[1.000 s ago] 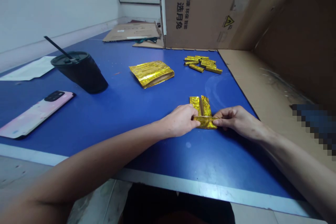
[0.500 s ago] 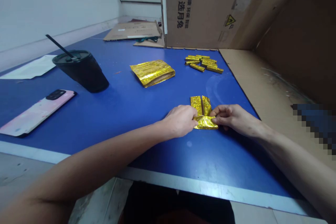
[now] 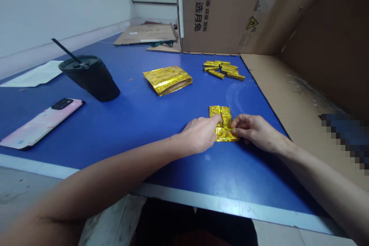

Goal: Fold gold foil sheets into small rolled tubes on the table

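A partly folded sheet of gold foil paper (image 3: 226,115) lies flat on the blue table in front of me, its two side flaps meeting at a seam near the middle. Along its near edge a strip is folded up over the flaps. My left hand (image 3: 200,133) is closed at the paper's left side, with the forefinger reaching onto the seam; its other fingertips are partly hidden. At the right edge, my right hand (image 3: 252,128) pinches the folded strip between thumb and fingers.
Beyond the hands sit a stack of gold foil paper (image 3: 168,78) and several small folded gold strips (image 3: 226,70). To the left are a black tumbler with a straw (image 3: 92,78), a phone (image 3: 43,123) and a white sheet (image 3: 34,73). A cardboard box (image 3: 225,11) stands behind.
My left forefinger has moved up and right onto the seam. The near fold and the upper right flap now lie flatter. My right hand has hardly moved.
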`<state>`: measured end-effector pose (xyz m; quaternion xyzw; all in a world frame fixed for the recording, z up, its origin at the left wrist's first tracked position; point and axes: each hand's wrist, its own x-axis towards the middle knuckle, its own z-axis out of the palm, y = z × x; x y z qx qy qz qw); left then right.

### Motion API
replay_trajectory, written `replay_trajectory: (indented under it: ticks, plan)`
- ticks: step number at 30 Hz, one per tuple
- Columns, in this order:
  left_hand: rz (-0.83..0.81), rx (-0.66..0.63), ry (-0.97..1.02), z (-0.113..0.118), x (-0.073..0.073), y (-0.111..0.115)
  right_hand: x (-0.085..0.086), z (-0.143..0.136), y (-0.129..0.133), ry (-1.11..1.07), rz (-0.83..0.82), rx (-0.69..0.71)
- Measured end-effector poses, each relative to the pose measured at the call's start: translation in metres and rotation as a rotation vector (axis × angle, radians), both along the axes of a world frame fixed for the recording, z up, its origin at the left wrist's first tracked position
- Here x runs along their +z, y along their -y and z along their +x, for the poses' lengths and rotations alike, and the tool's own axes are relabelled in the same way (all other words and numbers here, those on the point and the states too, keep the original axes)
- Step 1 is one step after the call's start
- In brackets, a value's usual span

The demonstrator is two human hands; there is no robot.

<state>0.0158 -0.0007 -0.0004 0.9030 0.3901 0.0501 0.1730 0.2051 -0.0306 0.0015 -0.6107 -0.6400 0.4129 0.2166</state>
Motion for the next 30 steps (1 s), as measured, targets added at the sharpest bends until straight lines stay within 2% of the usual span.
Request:
replay_trajectory:
  ticks: [5,8,12,20,30]
  plan:
    - [0.05,-0.122,-0.093,0.003,0.004,0.003,-0.001,0.0,0.0,0.019,0.021,0.002]
    - [0.043,-0.158,-0.169,0.005,0.008,0.003,-0.002,0.0,0.0,0.025,0.02,-0.002]
    - [0.082,-0.191,-0.165,0.005,0.007,0.001,-0.004,-0.001,0.001,0.046,0.029,-0.019]
    - [0.051,-0.203,-0.178,0.006,0.01,0.003,0.002,0.002,0.007,0.073,0.024,0.057]
    - [0.091,-0.204,-0.165,0.006,0.001,0.001,0.005,-0.002,0.012,0.225,0.143,0.08]
